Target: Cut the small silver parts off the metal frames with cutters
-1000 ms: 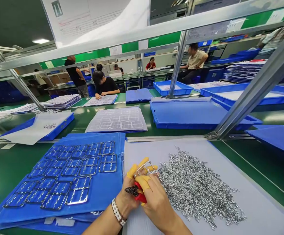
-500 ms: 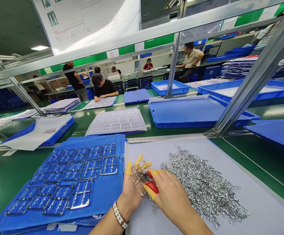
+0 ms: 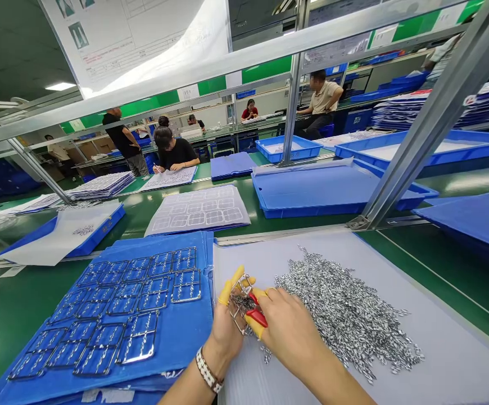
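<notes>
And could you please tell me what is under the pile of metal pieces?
A white sheet shows around the pile and seemingly runs beneath. What lies underneath is covered; the right hand hides part of the edge.

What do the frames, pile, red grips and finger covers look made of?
Frames: probably metal, polished; bright linear glints.
Pile: likely metal, shiny silver; sharp highlights, though plated plastic is possible.
Red grips: perhaps plastic or rubber, smooth; even color, slight sheen.
Finger covers: maybe latex, fairly matte yellow; thin, close-fitting.

Pliers (image 3: 257, 317) and metal frame (image 3: 237, 323) in hands (image 3: 287, 326)
</notes>
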The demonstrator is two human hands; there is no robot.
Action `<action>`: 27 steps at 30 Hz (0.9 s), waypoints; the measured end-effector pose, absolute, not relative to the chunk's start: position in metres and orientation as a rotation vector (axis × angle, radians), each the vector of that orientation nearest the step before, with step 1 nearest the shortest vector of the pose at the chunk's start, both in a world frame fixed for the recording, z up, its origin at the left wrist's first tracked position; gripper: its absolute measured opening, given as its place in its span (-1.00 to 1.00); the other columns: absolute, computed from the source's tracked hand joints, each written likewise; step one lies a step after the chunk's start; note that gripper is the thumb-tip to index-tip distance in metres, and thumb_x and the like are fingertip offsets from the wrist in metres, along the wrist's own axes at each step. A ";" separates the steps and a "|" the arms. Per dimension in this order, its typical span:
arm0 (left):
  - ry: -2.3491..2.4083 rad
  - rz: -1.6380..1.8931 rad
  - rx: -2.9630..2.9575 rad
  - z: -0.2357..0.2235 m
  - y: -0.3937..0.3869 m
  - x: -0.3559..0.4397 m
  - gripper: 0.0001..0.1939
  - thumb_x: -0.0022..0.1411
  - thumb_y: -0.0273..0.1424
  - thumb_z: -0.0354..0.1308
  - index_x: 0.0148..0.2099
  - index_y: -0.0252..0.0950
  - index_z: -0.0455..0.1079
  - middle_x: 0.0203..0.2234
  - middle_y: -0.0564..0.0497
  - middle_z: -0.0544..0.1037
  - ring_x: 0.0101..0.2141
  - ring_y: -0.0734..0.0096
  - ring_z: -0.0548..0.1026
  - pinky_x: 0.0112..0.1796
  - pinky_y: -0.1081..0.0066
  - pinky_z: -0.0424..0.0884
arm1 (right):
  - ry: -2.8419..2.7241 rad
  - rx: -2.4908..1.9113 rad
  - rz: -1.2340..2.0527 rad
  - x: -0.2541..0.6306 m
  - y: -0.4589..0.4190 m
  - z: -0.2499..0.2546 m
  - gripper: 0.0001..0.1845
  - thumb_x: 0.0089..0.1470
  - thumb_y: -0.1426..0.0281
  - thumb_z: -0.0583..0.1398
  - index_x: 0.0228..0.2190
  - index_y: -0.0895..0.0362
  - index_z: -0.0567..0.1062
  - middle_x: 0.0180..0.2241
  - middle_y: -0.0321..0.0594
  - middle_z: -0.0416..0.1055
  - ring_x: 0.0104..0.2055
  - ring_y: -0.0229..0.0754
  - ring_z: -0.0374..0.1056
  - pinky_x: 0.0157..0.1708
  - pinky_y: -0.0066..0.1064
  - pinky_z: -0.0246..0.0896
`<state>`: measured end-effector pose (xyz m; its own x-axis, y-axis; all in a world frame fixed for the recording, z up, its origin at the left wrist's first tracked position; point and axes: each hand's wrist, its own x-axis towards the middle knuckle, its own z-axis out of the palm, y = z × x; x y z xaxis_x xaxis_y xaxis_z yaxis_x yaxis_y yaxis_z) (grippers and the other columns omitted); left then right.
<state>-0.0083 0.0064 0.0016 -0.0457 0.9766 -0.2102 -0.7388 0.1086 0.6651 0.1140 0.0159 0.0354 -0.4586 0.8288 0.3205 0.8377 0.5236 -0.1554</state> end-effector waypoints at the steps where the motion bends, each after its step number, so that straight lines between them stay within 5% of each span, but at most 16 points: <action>1: 0.761 1.459 0.431 0.000 0.006 -0.008 -0.44 0.16 -0.17 0.14 0.18 -0.27 0.30 -0.07 -0.14 0.52 -0.11 0.17 0.45 -0.05 0.24 0.27 | -2.430 -1.385 -0.045 0.114 0.016 0.036 -0.77 -0.06 0.33 0.28 -0.29 0.09 0.49 -0.39 -0.20 0.48 -0.31 -0.02 0.38 -0.34 -0.25 0.15; 5: 0.785 1.469 0.485 0.000 0.004 -0.009 -0.46 0.14 -0.22 0.17 0.16 -0.27 0.31 -0.04 -0.13 0.50 -0.06 0.18 0.43 -0.04 0.27 0.27 | -2.464 -1.402 -0.055 0.116 0.014 0.041 -0.69 -0.03 0.37 0.27 -0.18 0.12 0.48 -0.39 -0.18 0.49 -0.32 -0.03 0.40 -0.33 -0.25 0.17; 11: 0.710 1.324 0.342 0.013 0.002 -0.009 -0.48 0.23 -0.11 0.02 0.12 -0.32 0.35 -0.03 -0.14 0.48 -0.12 0.24 0.43 -0.20 0.35 0.34 | -2.420 -1.512 -0.143 0.130 0.019 0.047 -0.83 -0.01 0.32 0.26 -0.32 0.10 0.49 -0.38 -0.14 0.48 -0.28 0.02 0.38 -0.33 -0.23 0.15; 27: 0.820 1.384 0.500 -0.004 0.002 -0.007 -0.55 0.22 -0.15 0.07 0.09 -0.25 0.39 0.01 -0.11 0.47 0.07 0.12 0.31 -0.09 0.29 0.30 | -2.496 -1.616 0.010 0.127 0.029 0.047 -0.81 0.08 0.30 0.17 -0.28 0.13 0.50 -0.33 -0.12 0.48 -0.23 0.00 0.39 -0.30 -0.27 0.16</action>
<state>-0.0072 0.0021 -0.0037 -0.0155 0.9770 -0.2125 -0.6554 0.1505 0.7401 0.1272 0.0289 0.0472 -0.3993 0.9066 0.1365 0.9055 0.4133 -0.0964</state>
